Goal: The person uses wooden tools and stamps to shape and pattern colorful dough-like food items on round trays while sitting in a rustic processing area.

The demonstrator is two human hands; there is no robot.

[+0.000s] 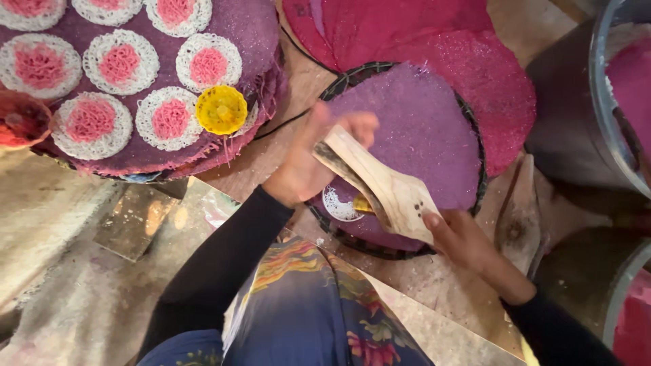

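A wooden press with two long handles (383, 190) is held over a round purple mat (413, 129) on a dark-rimmed tray (475, 115). My left hand (308, 159) grips the upper ends of the handles. My right hand (468, 244) holds the lower, hinged end. Under the press a yellow cup (361, 203) shows, above a small white noodle ring (337, 205) lying on the mat's near edge.
At upper left a purple mat (251, 34) carries several white-and-pink noodle discs (121, 62) and a yellow mould (222, 109). Magenta mats (434, 34) are stacked behind. A metal basin (610, 102) stands at right. A wooden spatula (519, 217) lies beside the tray.
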